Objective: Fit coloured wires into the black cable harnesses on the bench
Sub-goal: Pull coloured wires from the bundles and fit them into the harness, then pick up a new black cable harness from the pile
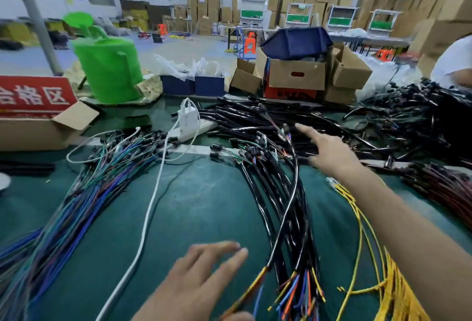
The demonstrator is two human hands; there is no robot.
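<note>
The left hand (201,277) hovers, blurred, over the matte green surface (204,205), fingers (224,246) spread straight and holding nothing. Just right of them lies a glossy black harness bundle (281,205) with coloured wire ends (293,292). The right hand (329,149), fingers extended and empty, is stretched over the bundle's far end. Thin yellow wires (370,256) curve to its right.

2 hands: left hand (201,279), right hand (329,152). 1 green basket (109,72), 1 green stool (78,20), 2 blue bins (177,84) (209,85), 1 red sign (33,95), 1 power strip (196,129) w/ 1 white charger (188,116). Wire bundles: 1 blue-green bundle (84,200), 1 yellow bundle (393,290), 1 red-brown bundle (439,187). Black harnesses (281,193): too many to count.
</note>
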